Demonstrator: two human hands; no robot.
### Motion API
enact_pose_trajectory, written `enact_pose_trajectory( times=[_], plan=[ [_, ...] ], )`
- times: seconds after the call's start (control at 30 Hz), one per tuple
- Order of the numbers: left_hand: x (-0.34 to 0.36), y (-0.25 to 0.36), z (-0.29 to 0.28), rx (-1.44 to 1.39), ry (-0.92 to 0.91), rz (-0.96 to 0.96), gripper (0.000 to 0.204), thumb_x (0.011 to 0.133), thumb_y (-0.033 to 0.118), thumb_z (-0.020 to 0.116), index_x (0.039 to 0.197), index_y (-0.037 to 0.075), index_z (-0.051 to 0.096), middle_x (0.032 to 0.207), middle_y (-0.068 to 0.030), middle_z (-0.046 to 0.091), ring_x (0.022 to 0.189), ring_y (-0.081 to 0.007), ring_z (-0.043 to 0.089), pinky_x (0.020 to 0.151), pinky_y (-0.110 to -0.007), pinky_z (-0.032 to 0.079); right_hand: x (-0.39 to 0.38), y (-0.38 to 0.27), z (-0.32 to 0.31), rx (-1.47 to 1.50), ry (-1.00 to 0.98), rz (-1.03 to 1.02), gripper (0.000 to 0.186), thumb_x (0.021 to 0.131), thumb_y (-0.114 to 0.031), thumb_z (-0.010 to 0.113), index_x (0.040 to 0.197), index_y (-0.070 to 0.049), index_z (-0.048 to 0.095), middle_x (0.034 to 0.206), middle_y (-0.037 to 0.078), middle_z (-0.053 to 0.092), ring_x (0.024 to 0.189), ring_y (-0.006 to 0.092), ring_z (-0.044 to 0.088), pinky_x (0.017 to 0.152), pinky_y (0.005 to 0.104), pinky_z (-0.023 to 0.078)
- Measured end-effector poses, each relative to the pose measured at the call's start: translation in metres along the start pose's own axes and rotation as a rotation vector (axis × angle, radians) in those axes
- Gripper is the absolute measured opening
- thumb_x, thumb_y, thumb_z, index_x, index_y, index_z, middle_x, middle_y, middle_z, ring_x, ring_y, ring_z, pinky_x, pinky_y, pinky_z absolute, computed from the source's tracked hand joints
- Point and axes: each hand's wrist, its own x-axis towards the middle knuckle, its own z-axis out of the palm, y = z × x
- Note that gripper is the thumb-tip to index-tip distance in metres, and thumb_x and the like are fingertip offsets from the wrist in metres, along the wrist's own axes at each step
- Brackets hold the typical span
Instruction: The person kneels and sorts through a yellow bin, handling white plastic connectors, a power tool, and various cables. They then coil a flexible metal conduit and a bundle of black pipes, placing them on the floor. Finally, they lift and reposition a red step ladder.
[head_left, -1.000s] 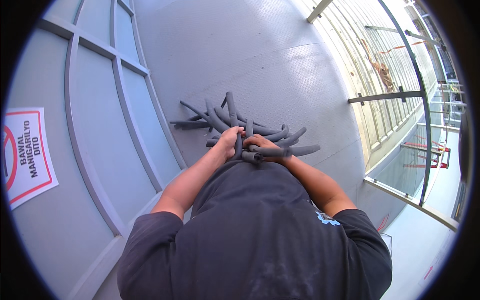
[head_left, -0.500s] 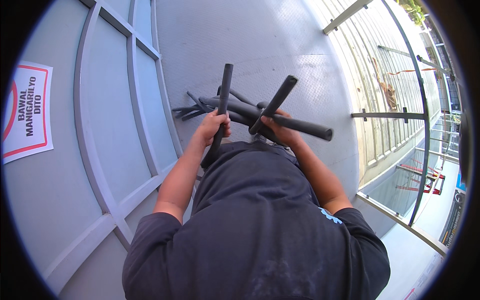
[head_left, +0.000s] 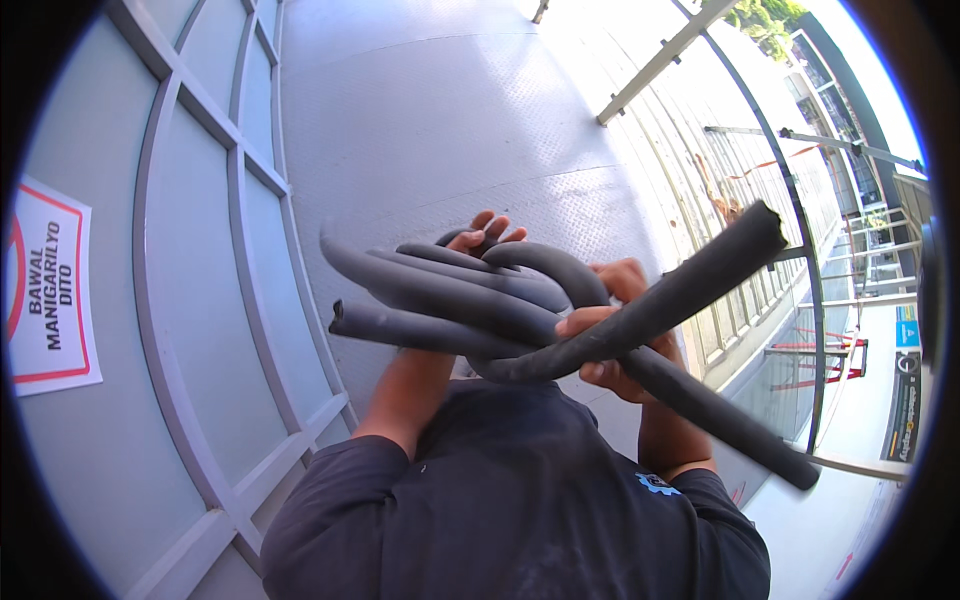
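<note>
A looped bundle of thick black foam tubes point(head_left: 440, 292) is held up in front of my chest. They look like pipe insulation, bent and crossing over one another. My right hand point(head_left: 605, 345) is closed round the crossing on the right, where one tube end points up and right and another down and right. On the far side of the bundle is my left hand point(head_left: 485, 232), its fingers curled over a tube; its palm and wrist are hidden behind the loops. A cut tube end point(head_left: 338, 318) sticks out to the left.
A grey framed panel wall point(head_left: 190, 250) with a red-bordered paper sign point(head_left: 55, 290) runs along the left. Beneath is grey textured metal flooring point(head_left: 400, 120). A metal railing point(head_left: 790, 200) stands on the right, with a red ladder point(head_left: 850, 358) beyond it.
The tube bundle has been raised toward me and turned, so its loops now lie to the left. My left hand has moved to its far side; my right hand keeps hold, nearer and further right.
</note>
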Motion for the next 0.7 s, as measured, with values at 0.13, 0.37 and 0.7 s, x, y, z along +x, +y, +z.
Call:
enact_pose_trajectory(
  times=[0.13, 0.37, 0.7],
  plan=[
    [0.017, 0.011, 0.071, 0.33, -0.222, -0.246, 0.04, 0.097, 0.012, 0.057, 0.136, 0.007, 0.052, 0.129, -0.0126, 0.059, 0.122, -0.0236, 0.059, 0.112, -0.046, 0.047, -0.001, 0.019, -0.035, -0.099, 0.394, -0.033, 0.043, 0.094, -0.051, 0.066, 0.098, -0.009, 0.069, 0.107, 0.015, 0.066, 0.115, 0.0359, 0.059, 0.104, 0.0596, 0.041],
    [0.026, -0.018, 0.071, 1.876, -0.585, 0.917, 0.068, 0.096, 0.027, 0.063, 0.156, 0.015, 0.034, 0.161, -0.0207, 0.03, 0.153, -0.039, 0.021, 0.121, -0.055, 0.022, 0.011, 0.107, 0.044, 0.977, 0.204, 1.115, 0.04, 0.104, -0.039, 0.057, 0.109, -0.001, 0.064, 0.09, 0.01, 0.067, 0.082, 0.0115, 0.068, 0.068, 0.0255, 0.055],
    [-0.036, 0.035, 0.053, 1.834, -0.196, 0.173, 0.067, 0.08, 0.033, 0.075, 0.14, 0.01, 0.056, 0.129, -0.0181, 0.065, 0.108, -0.0347, 0.065, 0.099, -0.046, 0.049, 0.003, 0.14, 0.093, 1.415, 0.238, 1.141, 0.037, 0.107, -0.041, 0.047, 0.111, -0.007, 0.06, 0.084, 0.006, 0.061, 0.072, 0.0153, 0.061, 0.067, 0.0328, 0.057]
  ],
)
